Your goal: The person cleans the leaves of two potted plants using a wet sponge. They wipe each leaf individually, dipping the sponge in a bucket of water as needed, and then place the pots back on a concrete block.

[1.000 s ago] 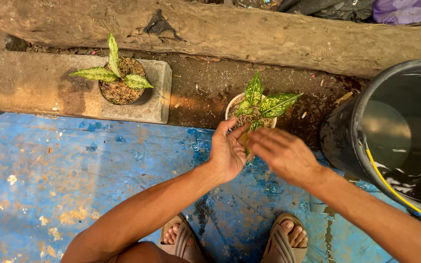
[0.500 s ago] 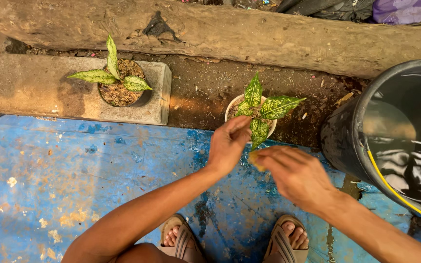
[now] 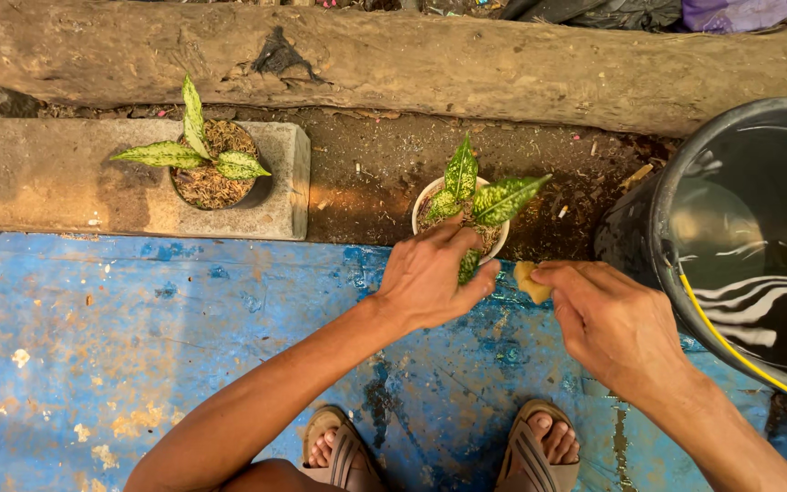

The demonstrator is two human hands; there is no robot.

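Gripping a leaf (image 3: 468,266) of the white pot (image 3: 460,219), the left hand (image 3: 430,278) sits beside the right hand (image 3: 614,323), which pinches a yellow sponge (image 3: 530,281) near the bucket (image 3: 749,246) rim.

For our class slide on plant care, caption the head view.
Left hand steadies a white potted speckled plant while right hand holds a small yellow sponge.

Small potted plant and yellow sponge piece, at edge of blue sheet.
White pot (image 3: 430,196) upright on dark soil, speckled green leaves (image 3: 494,196) spreading, one leaf hanging over near rim. Pale yellow sponge (image 3: 530,281) just beside pot, pinched at one end.
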